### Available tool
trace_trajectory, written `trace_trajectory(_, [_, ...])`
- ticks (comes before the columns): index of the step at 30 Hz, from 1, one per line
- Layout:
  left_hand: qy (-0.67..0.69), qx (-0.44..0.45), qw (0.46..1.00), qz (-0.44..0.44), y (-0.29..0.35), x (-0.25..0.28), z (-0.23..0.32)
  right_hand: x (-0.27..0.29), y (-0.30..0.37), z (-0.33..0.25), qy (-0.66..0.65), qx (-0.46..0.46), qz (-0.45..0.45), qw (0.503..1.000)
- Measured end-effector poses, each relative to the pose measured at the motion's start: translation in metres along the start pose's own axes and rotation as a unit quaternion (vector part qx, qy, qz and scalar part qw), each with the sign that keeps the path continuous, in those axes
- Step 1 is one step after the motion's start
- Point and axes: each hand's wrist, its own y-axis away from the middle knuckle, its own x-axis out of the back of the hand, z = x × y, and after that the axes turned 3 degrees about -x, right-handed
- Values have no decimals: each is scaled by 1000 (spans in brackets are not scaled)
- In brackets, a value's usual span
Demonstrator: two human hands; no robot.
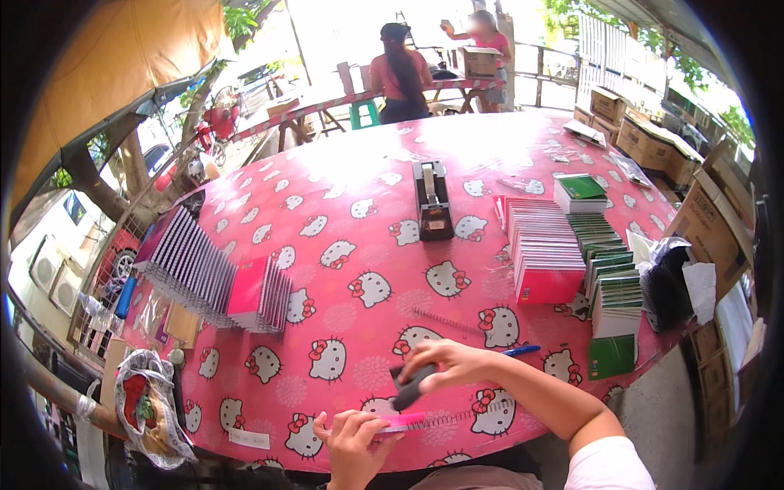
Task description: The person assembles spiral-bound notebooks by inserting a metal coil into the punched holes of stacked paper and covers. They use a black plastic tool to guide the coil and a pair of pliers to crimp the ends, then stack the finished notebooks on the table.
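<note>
At the near edge of the table, my left hand (355, 441) grips a small pink notebook (402, 421) between thumb and fingers. A thin wire spiral (465, 413) runs from the notebook's edge out to the right over the tabletop. Just above the notebook, my right hand (445, 361) is wrapped round a black handheld tool (413, 387) whose exact kind I cannot make out. Whether the tool touches the spiral is unclear. Beyond my right hand lie a loose spiral (441, 319) and a blue pen (523, 350).
A pink patterned cloth (392, 314) covers the table. Purple (189, 265) and pink notebooks (255, 290) stand left; pink (549, 253) and green notebooks (612, 355) right. A black tape dispenser (433, 204) sits mid-table. Cardboard boxes (645, 143) and two people (398, 73) are farther off.
</note>
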Motion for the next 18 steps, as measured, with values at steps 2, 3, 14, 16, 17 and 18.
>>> trace_trajectory(2, [1, 4, 1000, 0, 11, -9, -13, -5, 19, 3, -275, 51, -65, 958])
trace_trajectory(3, [14, 10, 1000, 2, 11, -10, -12, -12, 22, -7, -266, 57, -89, 958])
trace_trajectory(14, [53, 5, 999, 11, 10, -11, -18, -15, 14, -16, 121, -140, 43, 982])
trace_trajectory(16, [60, 11, 998, 20, 10, -12, -20, -21, 15, -19, -237, 13, -25, 971])
trace_trajectory(17, [63, 12, 998, 23, 11, -15, -24, -25, 14, -26, -128, -3, -13, 992])
trace_trajectory(18, [67, 13, 997, 25, 12, -16, -26, -27, 12, -31, -18, -19, -2, 1000])
